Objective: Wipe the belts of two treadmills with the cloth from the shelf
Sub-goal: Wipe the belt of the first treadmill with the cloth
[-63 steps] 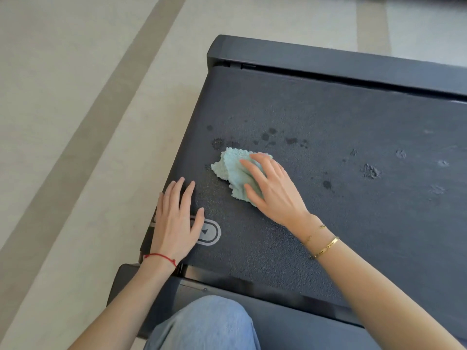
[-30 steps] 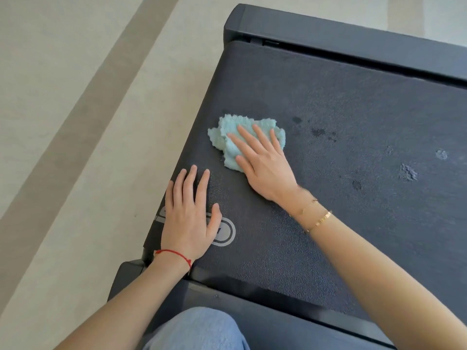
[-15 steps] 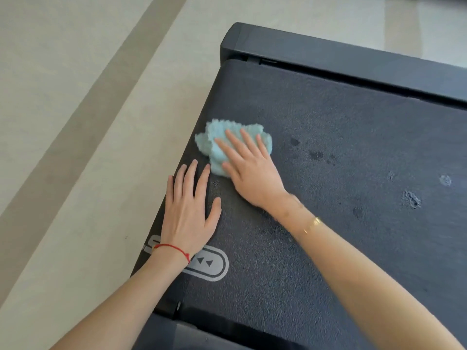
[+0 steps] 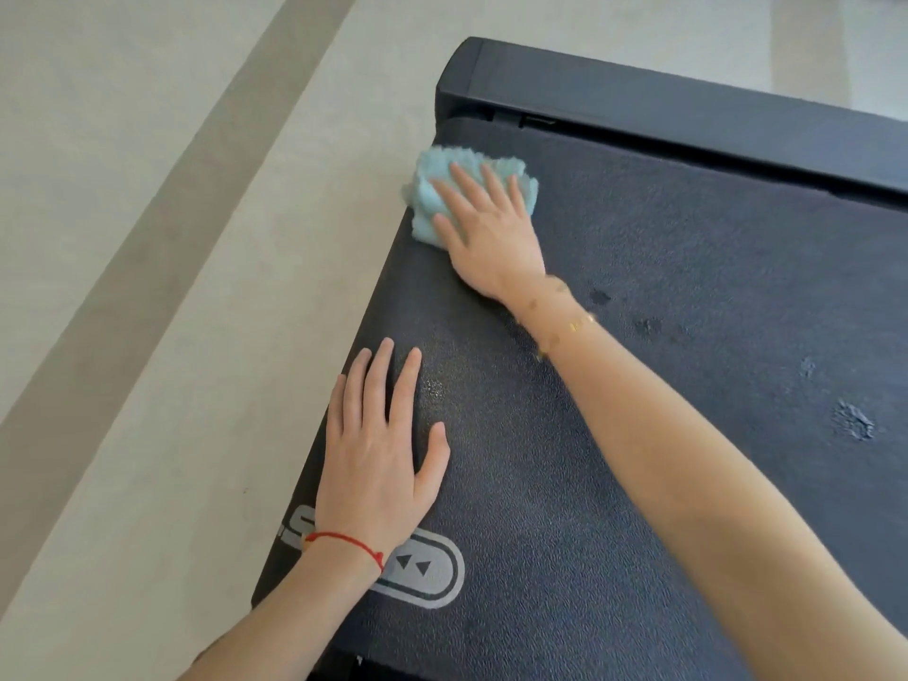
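Observation:
A dark textured treadmill belt (image 4: 663, 435) fills the right and lower part of the view. A crumpled light blue cloth (image 4: 432, 189) lies near the belt's far left corner. My right hand (image 4: 486, 233) presses flat on the cloth with straight fingers. Nearer to me, my left hand (image 4: 381, 459) rests flat on the belt by its left edge, holding nothing. Several dark spots (image 4: 648, 326) and a scuffed mark (image 4: 855, 422) show on the belt to the right of my right arm.
A black end cover (image 4: 688, 105) runs across the far end of the belt. A grey printed logo with arrows (image 4: 422, 572) sits on the belt by my left wrist. Pale floor with a darker stripe (image 4: 162, 238) lies to the left.
My right hand has slid the cloth away from me, from the belt's middle left to its far left corner. The left hand stays flat on the belt. The view has moved forward.

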Demonstrator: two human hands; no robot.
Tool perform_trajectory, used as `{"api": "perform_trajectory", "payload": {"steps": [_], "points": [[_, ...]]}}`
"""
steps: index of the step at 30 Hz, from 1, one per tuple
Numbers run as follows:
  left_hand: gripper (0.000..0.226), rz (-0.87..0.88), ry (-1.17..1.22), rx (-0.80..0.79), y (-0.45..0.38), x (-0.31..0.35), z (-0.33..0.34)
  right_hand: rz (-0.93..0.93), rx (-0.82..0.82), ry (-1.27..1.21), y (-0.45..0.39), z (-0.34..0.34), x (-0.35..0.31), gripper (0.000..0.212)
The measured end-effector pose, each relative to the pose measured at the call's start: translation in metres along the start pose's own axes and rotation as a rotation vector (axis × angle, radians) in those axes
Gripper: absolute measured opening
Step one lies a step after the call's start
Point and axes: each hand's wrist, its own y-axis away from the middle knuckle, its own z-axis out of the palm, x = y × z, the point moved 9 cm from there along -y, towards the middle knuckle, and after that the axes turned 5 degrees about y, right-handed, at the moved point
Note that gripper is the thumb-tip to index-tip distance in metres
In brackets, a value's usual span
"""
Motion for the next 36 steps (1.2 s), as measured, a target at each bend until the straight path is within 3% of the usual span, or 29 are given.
{"api": "perform_trajectory", "payload": {"steps": [3, 5, 9, 13, 18, 21, 23, 27, 30, 32, 36], "points": [[0.066, 0.003, 0.006, 0.004, 0.0, -0.001, 0.001, -0.112, 0.009, -0.019, 0.064, -0.004, -0.003, 0.051], [0.066, 0.005, 0.016, 0.006, 0.0, -0.001, 0.001, -0.072, 0.015, -0.004, 0.086, -0.008, 0.019, 0.052], [0.065, 0.0, 0.012, 0.02, 0.0, -0.001, -0.001, 0.183, 0.001, 0.022, 0.031, -0.016, 0.081, 0.052], [0.066, 0.008, 0.009, 0.024, 0.0, 0.0, -0.001, 0.263, -0.033, 0.041, -0.029, -0.013, 0.077, 0.054], [0.065, 0.022, 0.02, 0.049, 0.0, 0.0, -0.002, -0.033, 0.015, 0.007, 0.049, -0.006, 0.009, 0.051], [0.065, 0.027, 0.023, 0.055, -0.001, 0.0, -0.002, -0.142, -0.027, 0.004, 0.1, -0.008, 0.019, 0.053], [0.065, 0.03, 0.031, 0.061, 0.0, 0.0, -0.002, -0.073, -0.025, 0.017, 0.098, -0.015, 0.059, 0.052], [0.065, 0.024, 0.027, 0.065, -0.001, 0.0, -0.002, 0.242, 0.008, 0.016, 0.033, -0.031, 0.147, 0.052], [0.065, 0.018, 0.028, 0.07, 0.0, 0.0, -0.002, 0.348, 0.02, 0.016, 0.016, -0.027, 0.147, 0.053], [0.065, 0.017, 0.029, 0.075, 0.0, -0.001, -0.002, 0.273, 0.055, 0.0, 0.036, -0.021, 0.114, 0.052], [0.064, 0.037, 0.033, 0.098, 0.0, 0.001, -0.003, -0.05, 0.042, -0.017, 0.134, -0.016, 0.044, 0.051]]}}
